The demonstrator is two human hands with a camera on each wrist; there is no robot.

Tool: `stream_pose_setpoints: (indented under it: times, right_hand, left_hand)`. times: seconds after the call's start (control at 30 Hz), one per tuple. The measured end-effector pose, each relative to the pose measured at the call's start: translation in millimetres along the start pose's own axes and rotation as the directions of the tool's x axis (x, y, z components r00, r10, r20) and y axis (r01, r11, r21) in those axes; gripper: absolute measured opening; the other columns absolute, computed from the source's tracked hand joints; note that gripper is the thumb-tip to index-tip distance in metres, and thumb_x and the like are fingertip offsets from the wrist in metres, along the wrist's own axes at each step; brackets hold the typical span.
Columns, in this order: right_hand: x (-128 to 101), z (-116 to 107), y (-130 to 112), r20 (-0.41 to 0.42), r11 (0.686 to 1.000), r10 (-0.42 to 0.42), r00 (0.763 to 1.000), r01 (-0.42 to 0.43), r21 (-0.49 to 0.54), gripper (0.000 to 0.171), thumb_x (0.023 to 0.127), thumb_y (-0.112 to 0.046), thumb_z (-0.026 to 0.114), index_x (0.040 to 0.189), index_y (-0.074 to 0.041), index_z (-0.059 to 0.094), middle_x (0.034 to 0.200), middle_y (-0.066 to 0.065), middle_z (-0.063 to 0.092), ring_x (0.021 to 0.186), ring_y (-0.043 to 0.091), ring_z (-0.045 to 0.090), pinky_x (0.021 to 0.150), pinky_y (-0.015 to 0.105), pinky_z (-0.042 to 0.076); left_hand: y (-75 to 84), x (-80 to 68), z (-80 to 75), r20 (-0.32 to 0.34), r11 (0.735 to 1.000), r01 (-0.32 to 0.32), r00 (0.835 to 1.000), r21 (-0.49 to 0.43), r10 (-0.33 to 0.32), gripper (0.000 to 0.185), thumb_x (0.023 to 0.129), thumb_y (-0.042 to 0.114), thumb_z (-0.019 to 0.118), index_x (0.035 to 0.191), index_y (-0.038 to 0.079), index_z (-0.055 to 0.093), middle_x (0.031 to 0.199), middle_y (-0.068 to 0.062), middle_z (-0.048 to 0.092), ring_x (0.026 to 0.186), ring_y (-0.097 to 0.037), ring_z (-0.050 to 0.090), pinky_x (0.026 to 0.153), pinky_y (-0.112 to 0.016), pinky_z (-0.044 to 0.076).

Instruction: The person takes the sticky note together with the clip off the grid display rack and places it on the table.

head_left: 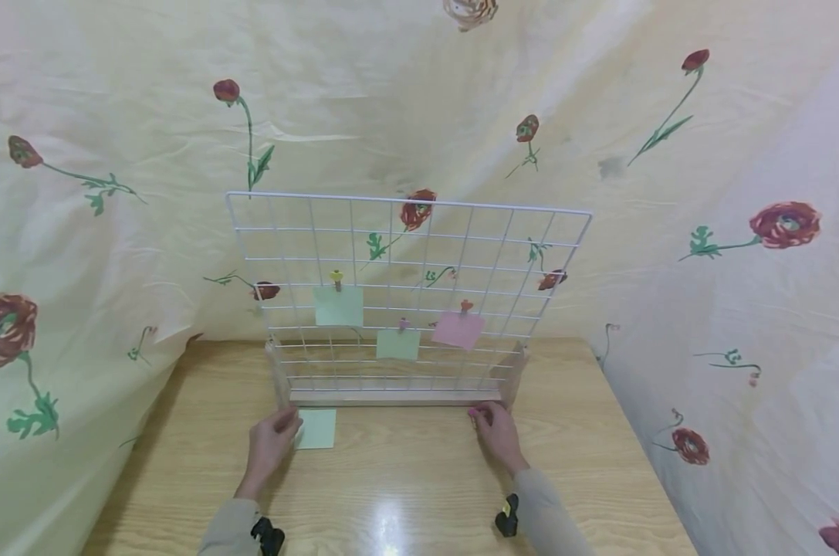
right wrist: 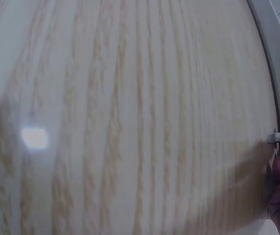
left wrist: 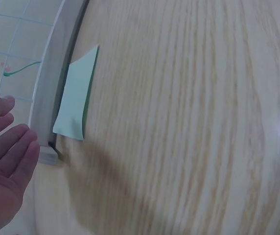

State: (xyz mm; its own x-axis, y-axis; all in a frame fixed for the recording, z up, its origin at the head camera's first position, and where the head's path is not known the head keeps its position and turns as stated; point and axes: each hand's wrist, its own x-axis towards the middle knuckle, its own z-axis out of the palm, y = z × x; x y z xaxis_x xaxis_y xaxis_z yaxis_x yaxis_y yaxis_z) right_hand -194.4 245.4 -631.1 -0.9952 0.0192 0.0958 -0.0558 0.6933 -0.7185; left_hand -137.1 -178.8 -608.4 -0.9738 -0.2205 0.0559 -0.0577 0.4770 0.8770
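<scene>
A pale green paper card lies on the table in front of the rack's left end; in the left wrist view the card looks slightly bowed. Beside it is my left hand, its fingers loosely bent with nothing between them. At the rack's front right corner, my right hand pinches a small clip with a pink top. In the right wrist view the pink clip sticks out past the fingertips, and most of the hand is cut off by the frame edge.
A white wire grid leans back in a wooden stand. Clipped on it are a larger green card, a smaller green card and a pink card. Flower-printed cloth hangs behind and beside the table.
</scene>
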Motion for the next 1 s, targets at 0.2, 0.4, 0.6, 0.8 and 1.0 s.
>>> stream_pose_setpoints:
  times: [0.2,0.4,0.6,0.8,1.0]
  right_hand:
    - [-1.4,-7.4,-6.2,-0.015,0.997,-0.033,0.999,0.034,0.062,0.02,0.092,-0.009,0.065,0.108,0.002,0.062,0.093,0.009,0.065,0.083,0.024,0.062,0.075,0.04,0.052]
    - [3.6,-17.1,-16.3,-0.072,0.99,-0.09,0.993,0.097,0.106,0.024,0.093,-0.003,0.061,0.115,0.007,0.058,0.102,0.019,0.064,0.09,0.033,0.063,0.078,0.045,0.054]
    - [6.6,-33.6,-31.2,-0.108,0.97,-0.132,0.985,0.151,0.19,0.025,0.094,-0.003,0.059,0.116,0.008,0.057,0.107,0.023,0.063,0.086,0.035,0.064,0.071,0.04,0.057]
    - [7.9,-47.3,-44.5,-0.138,0.961,-0.156,0.978,0.183,0.208,0.025,0.097,-0.006,0.055,0.119,0.007,0.055,0.112,0.023,0.062,0.09,0.035,0.064,0.078,0.044,0.056]
    - [14.5,-58.3,-55.1,-0.158,0.946,-0.182,0.971,0.217,0.24,0.025,0.097,-0.004,0.055,0.119,0.008,0.055,0.112,0.026,0.062,0.091,0.037,0.064,0.08,0.047,0.056]
  left_hand:
    - [7.2,2.4,3.4,0.011,0.999,-0.015,1.0,-0.032,0.015,0.032,0.09,0.005,0.066,0.12,-0.004,0.062,0.117,-0.025,0.062,0.107,-0.039,0.061,0.089,-0.046,0.052]
    - [15.3,5.7,7.7,0.026,0.997,-0.036,0.999,-0.074,0.038,0.034,0.089,0.003,0.067,0.122,-0.004,0.061,0.121,-0.024,0.061,0.11,-0.039,0.059,0.094,-0.047,0.049]
    - [23.3,9.4,13.5,0.016,0.993,-0.066,0.998,-0.095,0.068,0.034,0.088,0.001,0.068,0.121,-0.005,0.061,0.12,-0.024,0.062,0.109,-0.038,0.06,0.093,-0.045,0.049]
    - [33.1,13.6,23.1,0.006,0.984,-0.126,0.992,-0.126,0.128,0.033,0.087,-0.002,0.067,0.12,-0.006,0.061,0.116,-0.025,0.063,0.104,-0.039,0.062,0.091,-0.047,0.05]
    - [47.8,17.5,29.1,0.025,0.979,-0.141,0.989,-0.145,0.146,0.034,0.089,0.003,0.067,0.121,-0.006,0.06,0.118,-0.026,0.062,0.106,-0.041,0.06,0.092,-0.049,0.049]
